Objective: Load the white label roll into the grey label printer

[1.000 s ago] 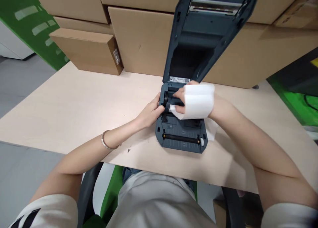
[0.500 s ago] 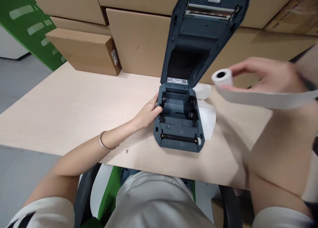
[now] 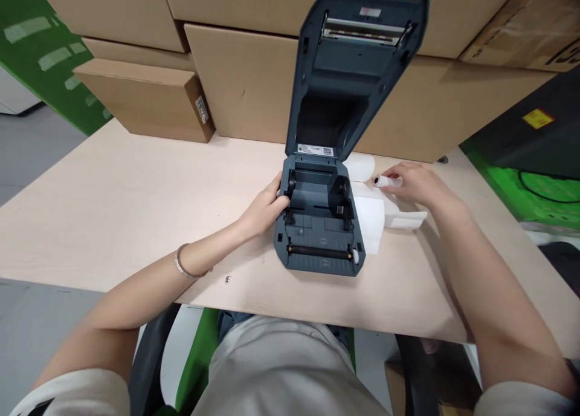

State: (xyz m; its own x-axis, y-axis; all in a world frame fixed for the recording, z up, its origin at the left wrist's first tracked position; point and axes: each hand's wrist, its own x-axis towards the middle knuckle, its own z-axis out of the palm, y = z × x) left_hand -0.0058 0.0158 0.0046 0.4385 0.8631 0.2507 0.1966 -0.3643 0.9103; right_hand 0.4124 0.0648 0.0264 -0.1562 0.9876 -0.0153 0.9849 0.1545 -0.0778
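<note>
A dark grey-blue printer [image 3: 324,222] stands on the light wooden table, its lid [image 3: 357,65] raised and its inside bare of any roll. My left hand [image 3: 267,207] grips the printer's left side, thumb over the rim. To the right of the printer, low over the table, my right hand [image 3: 412,183] is closed on a small white paper roll [image 3: 388,182] with a dark core opening. Loose white paper [image 3: 369,219] lies between the printer and that hand, with a strip [image 3: 406,221] curling up at its right end.
Cardboard boxes [image 3: 244,83] line the back of the table, with a smaller box [image 3: 140,98] at the left. On the right are a black object with a yellow label [image 3: 538,119] and a green surface [image 3: 548,189] with a black cable.
My right hand has moved left and down to the table beside the printer with the paper roll. The paper strip has come down with it. My left hand keeps its hold.
</note>
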